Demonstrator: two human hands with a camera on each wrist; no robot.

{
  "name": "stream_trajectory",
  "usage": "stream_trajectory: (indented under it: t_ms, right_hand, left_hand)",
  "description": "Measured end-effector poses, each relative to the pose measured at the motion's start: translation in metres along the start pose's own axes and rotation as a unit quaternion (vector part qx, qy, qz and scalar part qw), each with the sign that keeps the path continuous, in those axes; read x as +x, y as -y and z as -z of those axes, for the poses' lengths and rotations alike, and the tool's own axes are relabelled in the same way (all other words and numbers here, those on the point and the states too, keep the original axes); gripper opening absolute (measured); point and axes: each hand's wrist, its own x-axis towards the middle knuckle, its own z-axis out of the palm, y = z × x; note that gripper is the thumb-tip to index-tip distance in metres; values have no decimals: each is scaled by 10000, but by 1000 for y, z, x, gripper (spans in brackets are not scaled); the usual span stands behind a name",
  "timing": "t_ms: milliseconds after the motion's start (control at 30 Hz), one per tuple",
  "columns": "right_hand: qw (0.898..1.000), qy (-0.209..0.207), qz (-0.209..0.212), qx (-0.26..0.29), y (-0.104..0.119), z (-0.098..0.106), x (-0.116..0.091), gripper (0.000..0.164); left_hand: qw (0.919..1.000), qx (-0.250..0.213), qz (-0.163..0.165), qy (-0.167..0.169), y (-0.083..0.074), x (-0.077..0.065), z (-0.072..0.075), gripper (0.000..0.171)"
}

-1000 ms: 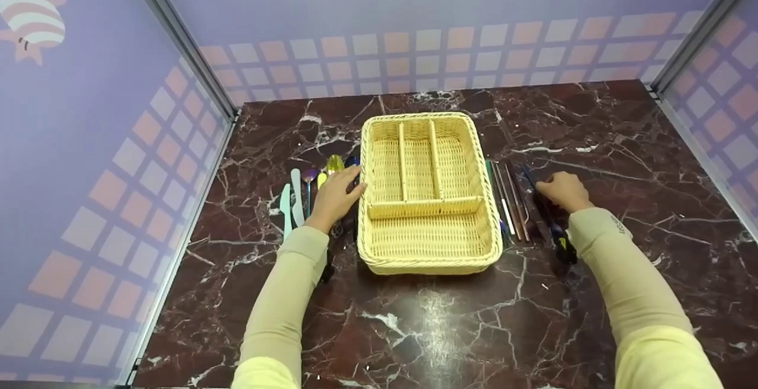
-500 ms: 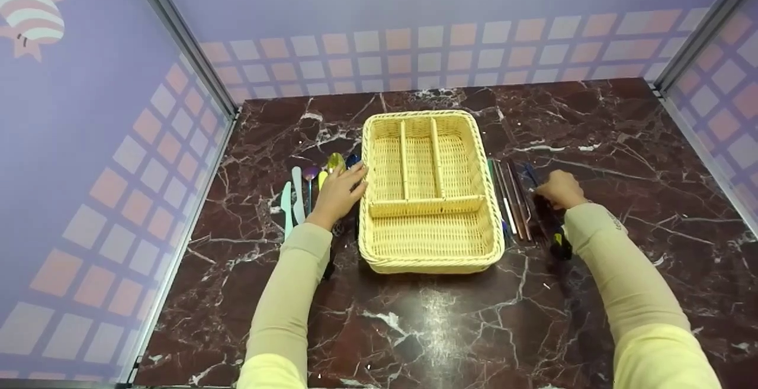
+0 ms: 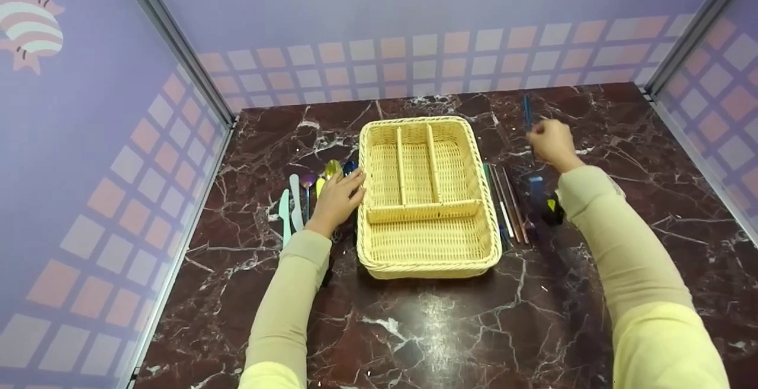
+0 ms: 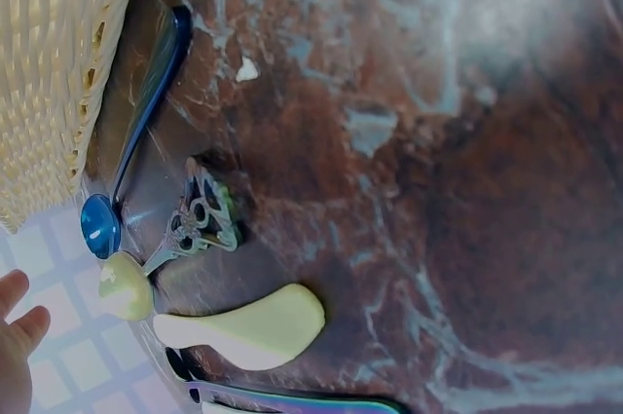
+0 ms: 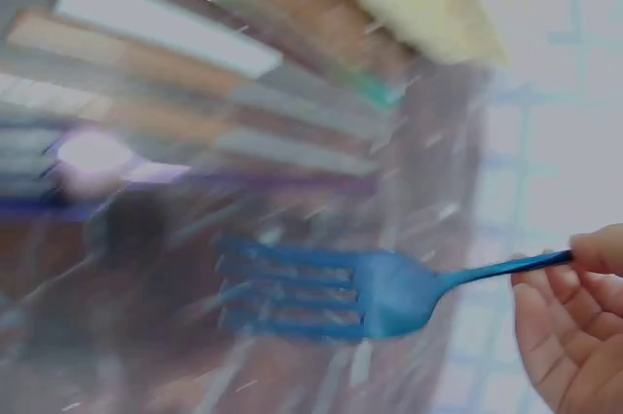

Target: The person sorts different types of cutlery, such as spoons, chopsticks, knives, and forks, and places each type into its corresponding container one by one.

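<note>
Now pinching a blue fork (image 5: 399, 297) by its handle in the right hand (image 3: 553, 140), with thumb and curled fingers (image 5: 540, 336) closed down to the handle's thickness. From the right wrist, seen stretched almost level, with tines to the left and a slim neck rising slightly toward the grip. From the head camera, aligned along the table's depth, with tines back toward the person and handle toward the tile-patterned back wall (image 3: 414, 63); held up to the right of the wicker basket (image 3: 429, 269), apart from it. Leftward of the fork, set side by side along the basket's right edge, with slim sticks (image 3: 514, 205) partly blurred in the wrist view; close by, with a dark object bearing a yellow-green patch (image 3: 552, 210), too hidden to name. Across the basket, with left hand (image 3: 337, 199) relaxed, digits extended and gripping nothing, fingertips at the left rim. Around that hand on the marbled table (image 3: 438, 341), surrounded by a mint knife (image 3: 285, 214), a pale knife (image 3: 295, 196), a purple spoon (image 3: 308, 180), a blue spoon (image 4: 100, 226) and a yellow spoon (image 4: 125, 285) with an ornate pierced handle. Inside the basket, divided into three narrow far compartments and one wide near one.
</note>
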Motion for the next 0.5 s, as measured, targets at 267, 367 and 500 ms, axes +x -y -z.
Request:
stream_trajectory:
  t_ms: [267,367,500]
  right_hand:
    - [9851,-401,10,1675,65,-38,24,17]
    - [9774,-12,-229,2103,78,-60,24,13]
    - [9709,575,-720,2210,88,-83,22,10]
  left_hand:
    - [9997,-193,-76,-94,2,0,-4,42]
    - [9996,-193,-108,-159,3,0,-5,41]
    - [9996,-253,-113,-113,4,-1,-7,41]
